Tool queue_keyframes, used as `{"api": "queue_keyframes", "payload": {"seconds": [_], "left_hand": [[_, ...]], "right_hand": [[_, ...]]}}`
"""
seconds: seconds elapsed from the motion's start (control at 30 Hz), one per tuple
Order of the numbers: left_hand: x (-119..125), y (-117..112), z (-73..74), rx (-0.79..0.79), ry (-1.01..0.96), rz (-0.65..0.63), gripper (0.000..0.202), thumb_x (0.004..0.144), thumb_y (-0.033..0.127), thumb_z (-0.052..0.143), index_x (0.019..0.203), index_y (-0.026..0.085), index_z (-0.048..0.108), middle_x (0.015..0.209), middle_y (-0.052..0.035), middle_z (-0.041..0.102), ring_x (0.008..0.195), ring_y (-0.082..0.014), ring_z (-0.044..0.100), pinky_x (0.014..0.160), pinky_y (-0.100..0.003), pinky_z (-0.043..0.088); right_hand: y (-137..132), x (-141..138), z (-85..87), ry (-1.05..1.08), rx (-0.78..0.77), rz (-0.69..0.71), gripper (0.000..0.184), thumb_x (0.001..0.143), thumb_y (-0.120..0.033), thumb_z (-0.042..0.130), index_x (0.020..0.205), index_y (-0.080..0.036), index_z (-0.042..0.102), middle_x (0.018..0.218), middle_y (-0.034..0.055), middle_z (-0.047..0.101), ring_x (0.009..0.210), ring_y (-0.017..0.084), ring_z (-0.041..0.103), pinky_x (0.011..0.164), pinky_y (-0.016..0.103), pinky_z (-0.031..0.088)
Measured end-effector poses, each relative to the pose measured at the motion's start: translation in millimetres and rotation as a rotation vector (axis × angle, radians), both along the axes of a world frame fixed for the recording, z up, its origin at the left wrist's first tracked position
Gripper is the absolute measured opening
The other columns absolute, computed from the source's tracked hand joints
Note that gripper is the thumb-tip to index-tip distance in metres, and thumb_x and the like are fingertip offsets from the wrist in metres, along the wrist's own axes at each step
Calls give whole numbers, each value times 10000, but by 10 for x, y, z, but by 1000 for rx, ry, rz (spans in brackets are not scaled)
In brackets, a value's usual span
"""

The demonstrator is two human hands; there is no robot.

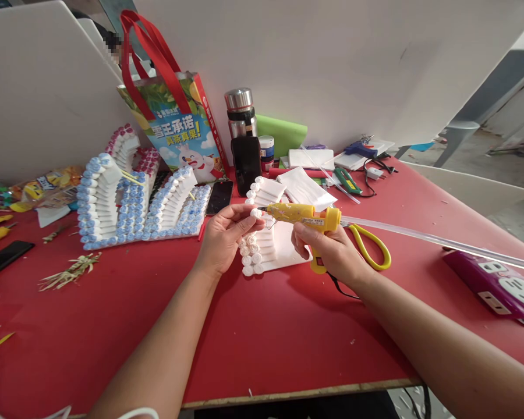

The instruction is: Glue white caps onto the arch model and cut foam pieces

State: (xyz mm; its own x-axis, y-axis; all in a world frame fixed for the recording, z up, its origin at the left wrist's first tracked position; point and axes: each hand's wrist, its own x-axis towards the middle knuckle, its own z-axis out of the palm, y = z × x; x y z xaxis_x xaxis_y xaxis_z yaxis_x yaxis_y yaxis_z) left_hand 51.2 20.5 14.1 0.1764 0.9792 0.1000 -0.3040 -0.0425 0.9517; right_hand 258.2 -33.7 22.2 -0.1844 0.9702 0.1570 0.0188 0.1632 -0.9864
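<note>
My right hand (pixel 332 253) grips a yellow hot glue gun (pixel 303 214), with a long clear glue stick (pixel 441 241) trailing out to the right. Its nozzle points left at a small white paper roll (pixel 256 213) pinched in the fingers of my left hand (pixel 225 235). Just below and between the hands lies a white stepped piece built of paper rolls (pixel 264 247) on the red table (pixel 262 343). Yellow-handled scissors (pixel 373 247) lie right behind my right hand.
A finished blue-and-white roll model (pixel 131 201) stands at the left, with a red-handled gift bag (pixel 179 125) behind it. A steel flask (pixel 240 110), a black phone (pixel 219 196), white tissue sheets (pixel 308 189) and a blue glue gun (pixel 360 149) sit at the back. A purple power strip (pixel 498 285) lies at the right.
</note>
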Motion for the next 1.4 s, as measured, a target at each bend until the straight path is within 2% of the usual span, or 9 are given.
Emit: {"api": "queue_keyframes", "payload": {"seconds": [0.6, 0.93, 1.4], "left_hand": [[-5, 2, 3, -1, -15, -11, 247, 731, 234, 833, 941, 166, 723, 830, -24, 728, 798, -152, 721, 864, -320, 581], [-5, 8, 3, -4, -17, -5, 264, 725, 235, 837, 945, 161, 710, 832, -27, 727, 808, -155, 722, 867, -322, 579], [-17, 26, -8, -13, -43, 12, 259, 726, 233, 834, 953, 169, 727, 859, -29, 731, 817, -156, 723, 904, -341, 572]], "right_hand": [[-12, -9, 31, -13, 3, -13, 445, 942, -448, 555, 576, -202, 491, 575, 9, 486, 587, 134, 464, 508, 280, 358], [-7, -9, -9, -5, -16, -3, 403, 928, -473, 575, 632, -208, 511, 582, 3, 489, 576, 136, 471, 486, 279, 370], [-1, -6, -21, 7, -10, -6, 420, 932, -475, 569, 613, -211, 495, 565, 2, 466, 557, 137, 456, 479, 282, 369]]}}
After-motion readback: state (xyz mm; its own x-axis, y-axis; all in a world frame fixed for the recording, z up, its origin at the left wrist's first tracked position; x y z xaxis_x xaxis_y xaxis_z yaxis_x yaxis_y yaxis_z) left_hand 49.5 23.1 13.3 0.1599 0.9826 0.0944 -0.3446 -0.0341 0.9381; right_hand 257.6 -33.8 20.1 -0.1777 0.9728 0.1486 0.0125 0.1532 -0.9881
